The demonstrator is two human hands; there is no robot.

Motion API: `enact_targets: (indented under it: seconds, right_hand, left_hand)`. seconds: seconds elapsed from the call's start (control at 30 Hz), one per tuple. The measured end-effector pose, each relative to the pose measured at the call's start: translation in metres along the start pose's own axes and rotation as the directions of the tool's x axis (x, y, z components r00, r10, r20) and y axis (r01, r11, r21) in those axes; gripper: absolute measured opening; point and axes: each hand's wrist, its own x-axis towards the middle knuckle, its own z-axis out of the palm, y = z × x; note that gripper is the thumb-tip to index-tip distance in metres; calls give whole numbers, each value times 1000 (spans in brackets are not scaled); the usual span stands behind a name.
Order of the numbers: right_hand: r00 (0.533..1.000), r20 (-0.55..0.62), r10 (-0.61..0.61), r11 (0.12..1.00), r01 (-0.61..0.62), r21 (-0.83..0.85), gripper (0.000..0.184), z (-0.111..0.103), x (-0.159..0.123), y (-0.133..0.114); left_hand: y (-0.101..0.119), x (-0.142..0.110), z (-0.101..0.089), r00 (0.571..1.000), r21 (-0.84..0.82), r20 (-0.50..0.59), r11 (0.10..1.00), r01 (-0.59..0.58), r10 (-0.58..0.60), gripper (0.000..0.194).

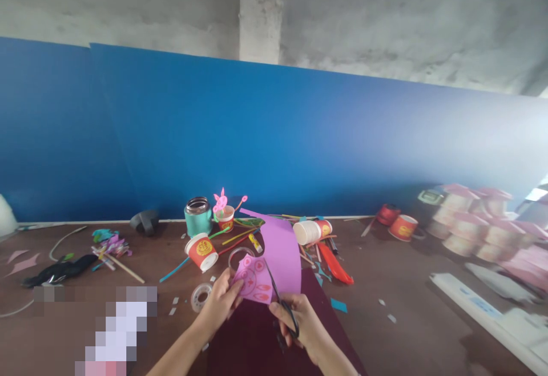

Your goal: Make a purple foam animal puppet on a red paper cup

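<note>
Pinched in the fingers of my left hand [220, 303] is a piece of pink paper [254, 278] with red shapes drawn on it. My right hand [302, 320] grips a pair of black-handled scissors [294, 326], the blades pointing up along the right edge of that paper. Just behind lies a larger curved purple sheet [283, 245]. Left of my left hand a roll of clear tape [200, 297] rests on the table. Whether the blades are biting into the paper, I cannot tell.
Paper cups [202, 252], a teal metal jar [197, 216], a pink paper figure in a cup [220, 201], pipe cleaners and a red strip [336, 265] spread across the brown table [385, 279]. Stacked cups with pink tops [466, 222] stand at right. A blue partition [257, 136] rises behind.
</note>
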Motion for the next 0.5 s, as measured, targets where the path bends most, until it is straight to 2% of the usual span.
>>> enact_targets:
  seconds: [0.3,0.5]
  right_hand:
    - [1000,-1,5,1000,-5,-8,49,-4,4,0]
    - [994,-103,-33,988,48,146,44,-2,3,-12]
  left_hand:
    - [1,-2,-4,997,76,76,997,6,-12,35]
    - [3,-1,-5,996,111,61,992,55,-62,42]
